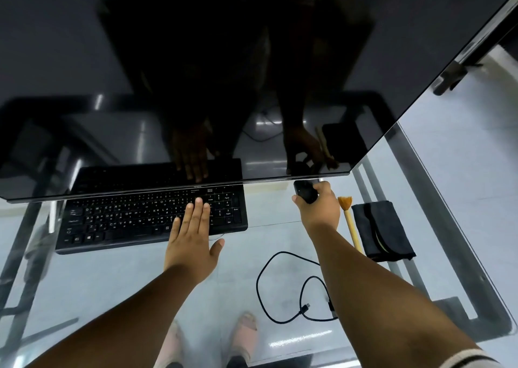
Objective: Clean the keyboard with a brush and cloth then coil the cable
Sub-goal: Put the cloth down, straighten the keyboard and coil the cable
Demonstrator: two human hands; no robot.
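A black keyboard (126,219) lies on the glass desk under the monitor's lower edge. My left hand (193,233) rests flat on its right part, fingers spread. My right hand (318,208) is closed around a black mouse (305,194) to the right of the keyboard. A brush (349,222) with a yellow handle and orange bristles lies just right of that hand. A folded dark cloth (384,230) sits beside the brush. A loose black cable (280,289) curls on the glass near the front, partly hidden by my right forearm.
A large dark monitor (252,73) tilts over the back of the desk and reflects my hands. The glass desk top (112,283) shows the metal frame (437,199), the floor and my feet below. The desk's right edge runs diagonally.
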